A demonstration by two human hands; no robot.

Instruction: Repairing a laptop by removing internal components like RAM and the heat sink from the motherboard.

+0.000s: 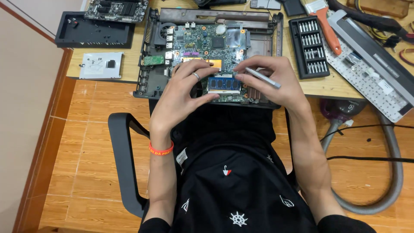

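Observation:
An opened laptop base (151,82) lies at the table's near edge with its green circuit board (202,43) exposed. A blue memory module (223,83) sits in its slot near the front. My left hand (183,97), with a ring and a red wristband, has its fingers on the module's left end. My right hand (276,82) touches the module's right end and holds a thin silver screwdriver (261,77) across its fingers.
A black bit set (308,45) stands right of the laptop, beside an orange-handled brush (325,26) and a detached keyboard (366,77). A black cover (92,30), another board (116,9) and a silver plate (101,64) lie left. A vacuum hose (394,172) curves on the floor.

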